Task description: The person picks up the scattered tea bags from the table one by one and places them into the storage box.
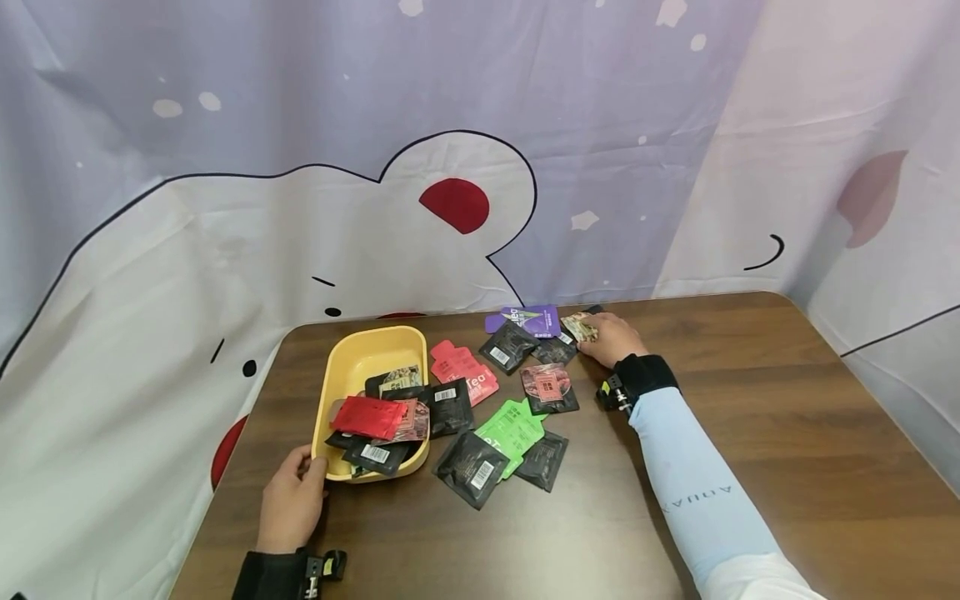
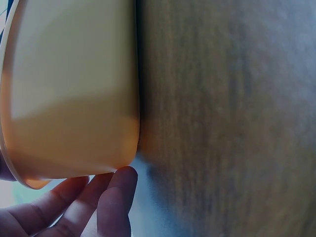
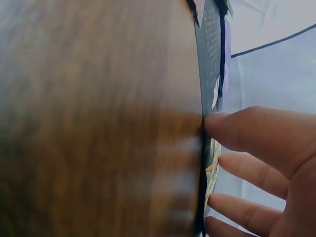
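Note:
A yellow tray (image 1: pixel 360 354) stands on the left of the brown table and holds several tea packets, a red one (image 1: pixel 367 417) on top. My left hand (image 1: pixel 311 471) holds the tray's near left corner, thumb on the rim; in the left wrist view its fingertips (image 2: pixel 118 190) touch the tray's outer wall (image 2: pixel 74 98). My right hand (image 1: pixel 592 333) reaches to the far side of the packet pile and pinches a beige printed packet (image 1: pixel 577 326). In the right wrist view the thumb (image 3: pixel 232 131) presses that packet's edge (image 3: pixel 211 168), with the other fingers on its far side.
Loose packets lie between the hands: pink (image 1: pixel 461 371), green (image 1: pixel 510 429), purple (image 1: pixel 525 319) and several black ones (image 1: pixel 471 468). A printed curtain (image 1: pixel 450 167) hangs right behind the table's far edge. Bare wood (image 1: pixel 787 417) stretches to the right.

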Demonstrator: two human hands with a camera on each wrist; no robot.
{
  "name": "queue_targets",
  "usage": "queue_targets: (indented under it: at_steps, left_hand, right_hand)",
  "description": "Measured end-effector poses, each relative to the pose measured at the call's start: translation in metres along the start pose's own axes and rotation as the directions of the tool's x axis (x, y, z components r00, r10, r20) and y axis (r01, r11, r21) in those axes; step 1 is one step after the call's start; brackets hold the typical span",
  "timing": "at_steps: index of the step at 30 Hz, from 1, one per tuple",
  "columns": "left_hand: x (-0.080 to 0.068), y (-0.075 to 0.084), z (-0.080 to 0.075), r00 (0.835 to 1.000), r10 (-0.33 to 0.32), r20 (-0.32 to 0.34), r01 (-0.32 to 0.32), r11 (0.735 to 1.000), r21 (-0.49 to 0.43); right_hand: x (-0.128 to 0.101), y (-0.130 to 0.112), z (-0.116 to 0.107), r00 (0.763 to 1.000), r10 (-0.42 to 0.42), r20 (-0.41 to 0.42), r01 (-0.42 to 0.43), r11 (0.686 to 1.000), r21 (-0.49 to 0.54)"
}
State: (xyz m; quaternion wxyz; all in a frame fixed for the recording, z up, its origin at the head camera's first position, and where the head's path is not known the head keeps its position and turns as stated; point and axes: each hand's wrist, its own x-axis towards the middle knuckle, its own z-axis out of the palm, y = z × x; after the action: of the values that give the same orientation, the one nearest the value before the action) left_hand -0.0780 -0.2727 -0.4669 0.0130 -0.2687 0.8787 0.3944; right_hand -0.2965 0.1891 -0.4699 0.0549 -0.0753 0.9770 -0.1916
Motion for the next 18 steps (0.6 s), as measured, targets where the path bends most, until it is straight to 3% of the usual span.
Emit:
queue_targets:
  at_steps: [9,14,18]
  left_hand:
    - [0.0007,0.0005,0.0017,1.000,-0.005,0.003,0.005,1.000,-0.008]
    - [0.0001,-0.0002,0.0012,1.000,0.001,0.008,-0.001,1.000,-0.012]
    - [-0.0006,-0.0005,0.0006,1.000,0.006,0.008,-0.005,1.000,-0.013]
  right_hand:
    - [0.0012,-0.0003,-0.0003,0.999,-0.003,-0.051,0.001,0.999,-0.050]
    - [-0.0002,0.0030,-0.0009,0.991,0.018,-0.130,-0.029,0.996,-0.083]
    - [-0.0040,0.0047,-0.0029,0.980,0.020,-0.200,-0.030,0.998,-0.048]
